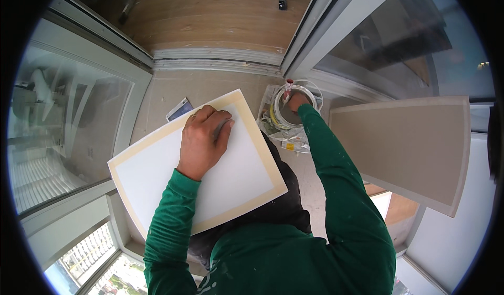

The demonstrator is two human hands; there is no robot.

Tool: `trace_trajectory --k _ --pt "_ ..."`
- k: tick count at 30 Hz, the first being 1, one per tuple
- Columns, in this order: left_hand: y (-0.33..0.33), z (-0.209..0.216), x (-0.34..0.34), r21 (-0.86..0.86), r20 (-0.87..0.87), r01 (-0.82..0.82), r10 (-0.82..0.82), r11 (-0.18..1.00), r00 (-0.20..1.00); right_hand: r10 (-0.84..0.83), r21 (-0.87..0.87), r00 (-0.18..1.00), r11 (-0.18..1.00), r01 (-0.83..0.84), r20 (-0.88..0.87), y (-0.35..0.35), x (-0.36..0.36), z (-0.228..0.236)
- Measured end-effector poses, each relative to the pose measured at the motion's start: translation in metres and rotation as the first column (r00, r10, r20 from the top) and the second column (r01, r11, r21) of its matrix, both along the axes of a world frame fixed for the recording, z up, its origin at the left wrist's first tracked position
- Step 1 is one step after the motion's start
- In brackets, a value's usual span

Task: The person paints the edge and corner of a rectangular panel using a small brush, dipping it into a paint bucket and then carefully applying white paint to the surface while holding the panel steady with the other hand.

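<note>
A white board [231, 158] with a border of cream tape lies tilted across my lap. On its upper part rests my left hand [202, 137], fingers curled and thumb bent in. Between thumb and fingers shows a dark grey piece [220, 129], too covered to name. My right hand [299, 102] reaches down into a white bucket [277, 117] with grey material inside. The fingers of that hand are mostly hidden, so what they hold does not show. Beside it, a red handle [288, 85] sticks up from the bucket.
Clear plastic sheeting [294, 137] lies around the bucket. A grey-coated panel [404, 148] with a pale border stands at the right. A blue-and-white packet [179, 109] is on the floor beyond my board. Glass doors flank me, and a sliding track [218, 57] crosses ahead.
</note>
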State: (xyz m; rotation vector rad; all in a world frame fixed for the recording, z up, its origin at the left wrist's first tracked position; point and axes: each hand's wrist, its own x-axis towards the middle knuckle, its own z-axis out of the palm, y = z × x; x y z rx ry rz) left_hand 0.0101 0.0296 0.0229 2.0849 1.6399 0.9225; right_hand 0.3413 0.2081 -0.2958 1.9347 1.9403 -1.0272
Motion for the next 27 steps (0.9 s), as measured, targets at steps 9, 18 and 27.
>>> trace_trajectory --k 9,18,27 --pt "-0.005 -0.001 -0.003 -0.065 -0.011 -0.039 0.038 0.997 0.999 -0.127 0.081 0.972 0.986 0.145 -0.197 -0.021 0.008 0.079" --pt "-0.009 -0.002 0.004 -0.025 0.018 -0.028 0.028 0.999 0.999 -0.267 0.188 0.772 0.876 0.444 -0.576 -0.095 0.061 0.119" --pt "-0.013 -0.001 0.003 0.097 0.002 0.030 -0.031 0.995 1.000 -0.053 0.438 0.892 0.857 0.272 -0.449 -0.153 0.067 0.138"
